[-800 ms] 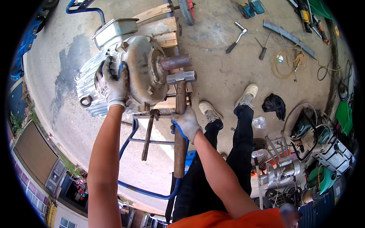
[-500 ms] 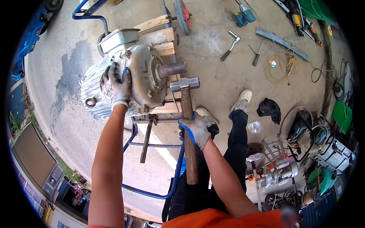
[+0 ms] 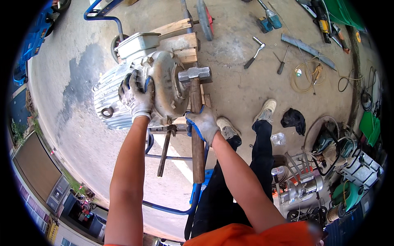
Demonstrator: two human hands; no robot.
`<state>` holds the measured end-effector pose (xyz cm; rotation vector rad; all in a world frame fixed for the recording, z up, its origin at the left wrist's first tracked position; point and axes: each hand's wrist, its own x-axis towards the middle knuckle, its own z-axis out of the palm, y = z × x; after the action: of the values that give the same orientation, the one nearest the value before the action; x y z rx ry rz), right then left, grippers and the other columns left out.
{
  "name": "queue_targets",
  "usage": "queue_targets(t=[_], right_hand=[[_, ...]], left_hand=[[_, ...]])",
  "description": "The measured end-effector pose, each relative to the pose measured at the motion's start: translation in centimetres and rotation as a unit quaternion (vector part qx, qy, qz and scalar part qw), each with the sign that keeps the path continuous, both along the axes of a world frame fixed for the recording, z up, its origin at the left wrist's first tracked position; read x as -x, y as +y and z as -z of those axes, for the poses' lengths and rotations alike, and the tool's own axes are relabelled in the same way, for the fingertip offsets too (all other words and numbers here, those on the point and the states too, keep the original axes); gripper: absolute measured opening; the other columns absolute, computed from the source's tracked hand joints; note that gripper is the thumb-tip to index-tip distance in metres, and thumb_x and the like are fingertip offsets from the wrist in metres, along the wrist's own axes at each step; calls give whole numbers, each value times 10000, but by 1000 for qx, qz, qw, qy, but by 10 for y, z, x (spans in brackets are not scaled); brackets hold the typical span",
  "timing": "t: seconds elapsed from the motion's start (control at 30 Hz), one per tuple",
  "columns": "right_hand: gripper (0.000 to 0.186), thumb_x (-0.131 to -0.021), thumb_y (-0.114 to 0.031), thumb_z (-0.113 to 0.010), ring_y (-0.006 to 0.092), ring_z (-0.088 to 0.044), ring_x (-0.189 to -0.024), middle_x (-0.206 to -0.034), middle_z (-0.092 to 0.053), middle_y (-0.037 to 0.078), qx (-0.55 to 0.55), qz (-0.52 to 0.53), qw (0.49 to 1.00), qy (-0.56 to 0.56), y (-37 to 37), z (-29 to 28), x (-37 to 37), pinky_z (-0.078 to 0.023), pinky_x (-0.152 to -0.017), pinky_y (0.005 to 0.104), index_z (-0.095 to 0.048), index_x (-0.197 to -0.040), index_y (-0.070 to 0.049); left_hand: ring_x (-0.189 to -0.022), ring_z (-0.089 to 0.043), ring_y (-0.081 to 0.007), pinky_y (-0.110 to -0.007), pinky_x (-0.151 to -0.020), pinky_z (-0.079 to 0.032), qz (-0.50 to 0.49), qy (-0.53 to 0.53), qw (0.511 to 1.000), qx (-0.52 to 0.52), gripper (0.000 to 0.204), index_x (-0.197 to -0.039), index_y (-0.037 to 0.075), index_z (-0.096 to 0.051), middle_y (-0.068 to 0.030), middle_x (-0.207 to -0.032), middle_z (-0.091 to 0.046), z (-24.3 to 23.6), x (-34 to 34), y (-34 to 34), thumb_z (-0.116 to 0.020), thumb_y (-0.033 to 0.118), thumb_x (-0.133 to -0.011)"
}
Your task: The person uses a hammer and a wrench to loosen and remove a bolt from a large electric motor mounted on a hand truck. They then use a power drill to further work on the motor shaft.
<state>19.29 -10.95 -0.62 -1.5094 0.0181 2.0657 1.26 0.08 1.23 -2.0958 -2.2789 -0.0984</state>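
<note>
A big silver-grey electric motor [image 3: 162, 92] lies on a hand cart, with ribbed casing, an eye bolt [image 3: 107, 112] and a box [image 3: 138, 44] on its side. My gloved left hand [image 3: 137, 96] rests on the casing with fingers spread. My gloved right hand [image 3: 203, 123] grips a sledgehammer [image 3: 198, 158] by the upper part of its wooden handle. The steel hammer head [image 3: 195, 74] is in front of the motor's shaft end and hides the shaft; whether they touch I cannot tell.
Wooden slats [image 3: 178, 42] lie under the motor on the blue cart frame [image 3: 170, 210]. On the floor to the right are a ratchet wrench [image 3: 255, 52], a screwdriver [image 3: 282, 64], a cordless tool [image 3: 269, 18], a metal angle bar [image 3: 308, 50], a coiled cable [image 3: 301, 78] and a black bag [image 3: 293, 121].
My right hand has brought the hammer up and left, so its head now covers the shaft that showed before. The left hand stays on the casing; the whole view has shifted slightly.
</note>
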Motion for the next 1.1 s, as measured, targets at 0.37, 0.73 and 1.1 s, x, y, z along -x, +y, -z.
queue_targets(t=[0.37,0.73,1.1], right_hand=[[226,-849,-117,-659,183,-585,-511,-719,-590,79,15,201,978,57,-67,28,-53,-523,-441,325,-518,-1008,-39],[181,-814,-70,-659,150,-521,-442,-660,-533,54,-56,70,996,24,-29,128,-43,-461,-392,313,-519,-924,-35],[369,-771,-76,-683,185,-598,-640,-777,-592,114,-125,-87,988,-32,-11,147,-19,-510,-545,329,-471,-1064,-3]], left_hand=[[-1160,-476,-364,-472,-1026,-328,7,12,1000,-5,545,-1226,122,-567,-180,-1223,-552,1,2,-1,-684,428,-790],[-1110,-526,-295,-391,-974,-400,-2,-51,999,3,507,-1244,21,-549,-180,-1205,-543,6,8,-1,-681,311,-850],[-1176,-488,-235,-341,-1033,-354,-1,-224,975,11,457,-1308,-7,-444,-135,-1284,-502,17,19,-7,-607,154,-913]])
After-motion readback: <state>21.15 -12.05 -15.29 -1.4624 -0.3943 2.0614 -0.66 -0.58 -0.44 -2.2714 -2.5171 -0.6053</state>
